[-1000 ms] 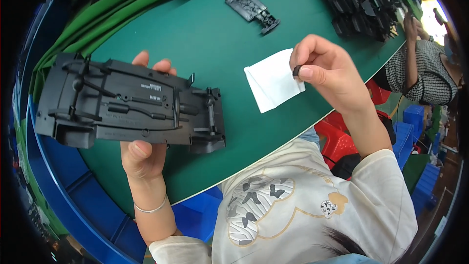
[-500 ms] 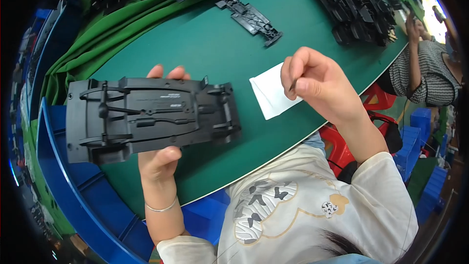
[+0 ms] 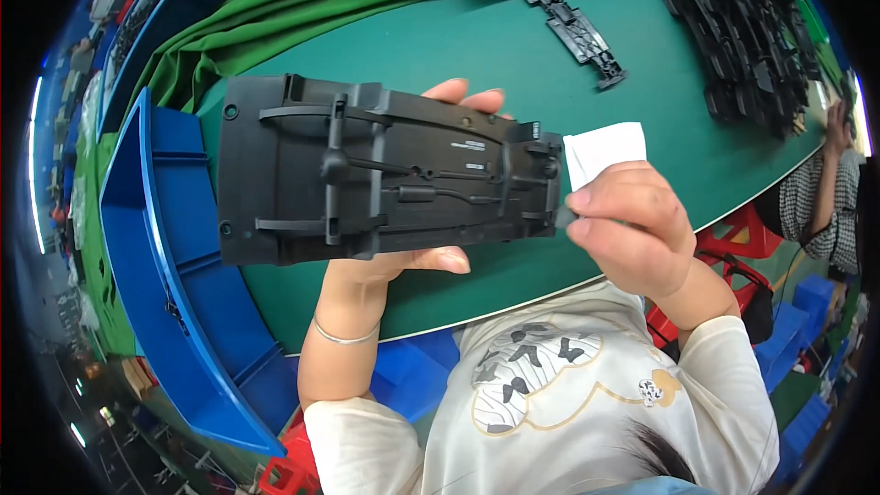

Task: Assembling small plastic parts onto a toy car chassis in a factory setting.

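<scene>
A black plastic toy car chassis [image 3: 440, 185] is held up over the table, its underside with moulded axles and rods facing me. My left hand [image 3: 401, 263] grips it from behind, the thumb at the lower edge and fingertips showing past the upper edge. At the chassis's right end, my right hand [image 3: 642, 227] pinches a small dark piece [image 3: 566, 217] between thumb and fingers. That piece is mostly hidden, and I cannot tell whether it touches the chassis. White paper [image 3: 607, 147] lies on the table just beyond the right hand.
Another black chassis [image 3: 577, 35] lies on the green table [image 3: 367, 41]. Black parts are piled [image 3: 738, 46] at the far right. A blue divided bin [image 3: 197, 266] stands at the left, and a green cloth [image 3: 302, 5] runs along the back. A person [image 3: 820, 202] sits at the right.
My right hand has come left and down from over the paper to the chassis's right end, with the small piece still pinched. The whole view has shifted, and the chassis looks larger and slightly turned.
</scene>
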Demonstrator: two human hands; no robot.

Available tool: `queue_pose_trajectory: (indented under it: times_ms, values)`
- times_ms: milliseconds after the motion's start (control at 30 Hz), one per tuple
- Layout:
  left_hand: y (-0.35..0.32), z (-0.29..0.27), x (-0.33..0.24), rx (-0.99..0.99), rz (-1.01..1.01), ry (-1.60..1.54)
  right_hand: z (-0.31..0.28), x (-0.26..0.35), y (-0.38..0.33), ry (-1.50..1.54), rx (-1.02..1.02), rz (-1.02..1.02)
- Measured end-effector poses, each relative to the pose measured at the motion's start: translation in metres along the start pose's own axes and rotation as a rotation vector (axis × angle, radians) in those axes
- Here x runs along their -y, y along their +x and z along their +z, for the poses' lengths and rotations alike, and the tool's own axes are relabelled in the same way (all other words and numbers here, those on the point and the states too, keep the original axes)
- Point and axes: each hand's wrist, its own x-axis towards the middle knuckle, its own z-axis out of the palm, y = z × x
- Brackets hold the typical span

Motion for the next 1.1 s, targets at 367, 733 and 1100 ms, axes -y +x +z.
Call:
queue_pose_trajectory:
  times_ms: [367, 733, 1100]
  values:
    - [0.001, 0.001, -0.003, 0.094, 0.109, 0.106, 0.016, 0.007, -0.005, 0.043, -0.036, 0.076]
    - [0.001, 0.000, 0.000, 0.036, 0.127, 0.137, 0.007, 0.004, -0.014, -0.001, 0.012, 0.126]
    - [0.000, -0.002, -0.001, 0.037, 0.106, 0.160, 0.015, 0.004, -0.010, -0.020, 0.035, 0.063]
